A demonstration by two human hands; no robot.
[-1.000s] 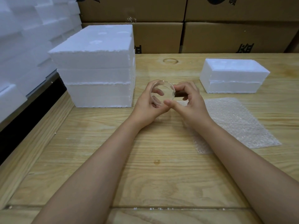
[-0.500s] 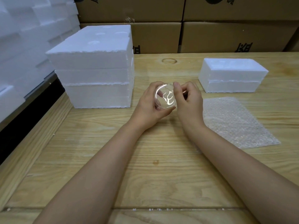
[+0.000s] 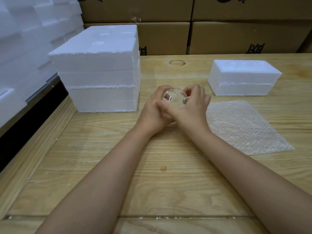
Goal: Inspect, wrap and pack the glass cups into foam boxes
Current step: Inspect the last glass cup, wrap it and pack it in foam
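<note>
My left grip and right grip are both curled round one glass cup, clamped on it from either side over the middle of the wooden surface, a round end facing me. A bubble wrap sheet lies flat just right of my right grip. Beyond it sits a small foam box; a stack of foam boxes stands to the left.
</note>
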